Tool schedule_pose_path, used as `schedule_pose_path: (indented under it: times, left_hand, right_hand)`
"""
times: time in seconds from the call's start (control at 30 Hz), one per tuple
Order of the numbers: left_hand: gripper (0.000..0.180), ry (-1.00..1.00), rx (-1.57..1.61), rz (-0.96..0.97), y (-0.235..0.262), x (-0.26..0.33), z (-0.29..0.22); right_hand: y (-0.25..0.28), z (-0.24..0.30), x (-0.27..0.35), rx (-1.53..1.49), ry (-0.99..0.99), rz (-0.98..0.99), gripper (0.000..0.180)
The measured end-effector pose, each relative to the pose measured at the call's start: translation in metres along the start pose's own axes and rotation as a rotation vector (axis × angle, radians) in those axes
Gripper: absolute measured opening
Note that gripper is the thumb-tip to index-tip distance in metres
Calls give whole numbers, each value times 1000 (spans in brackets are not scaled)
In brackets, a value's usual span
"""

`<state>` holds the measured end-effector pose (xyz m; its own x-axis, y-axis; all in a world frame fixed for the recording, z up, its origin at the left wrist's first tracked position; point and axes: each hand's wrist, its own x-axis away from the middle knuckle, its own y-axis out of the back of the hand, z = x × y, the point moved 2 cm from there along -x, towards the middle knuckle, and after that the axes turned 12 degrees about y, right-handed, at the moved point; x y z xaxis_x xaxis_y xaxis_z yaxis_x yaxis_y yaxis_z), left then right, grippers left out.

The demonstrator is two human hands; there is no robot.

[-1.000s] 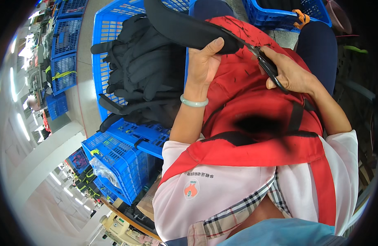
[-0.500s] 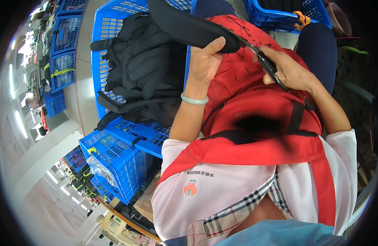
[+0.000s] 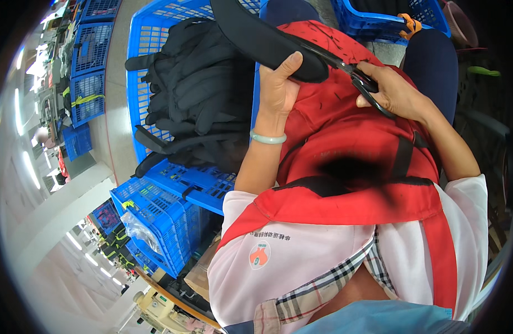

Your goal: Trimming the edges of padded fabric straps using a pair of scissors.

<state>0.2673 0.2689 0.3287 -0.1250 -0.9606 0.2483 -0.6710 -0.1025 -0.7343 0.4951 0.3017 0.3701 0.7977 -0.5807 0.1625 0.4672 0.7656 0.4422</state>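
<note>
Left hand (image 3: pixel 278 83) gripping black strap (image 3: pixel 267 39), right hand (image 3: pixel 398 94) holding scissors (image 3: pixel 356 78)

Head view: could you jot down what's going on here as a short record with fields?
Left hand: grips a black padded strap, thumb on top
Right hand: holds black scissors, blades at the strap's end
Lap: red apron flecked with dark thread bits
Wrist: pale green bangle on the left arm
Person's left: blue crate heaped with black straps
Further off: more blue crates
</note>
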Motion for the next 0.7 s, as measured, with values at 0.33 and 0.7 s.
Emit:
schedule_pose_path:
  times: [0.33, 0.7]
  left_hand:
    - [38, 6, -75, -16, -2, -1, 6]
    - [32, 57, 72, -14, 3, -1, 4]
  right_hand:
    - [-5, -8, -4, 11, 25, -13, 59]
    - [-5, -9, -2, 71, -21, -26, 60]
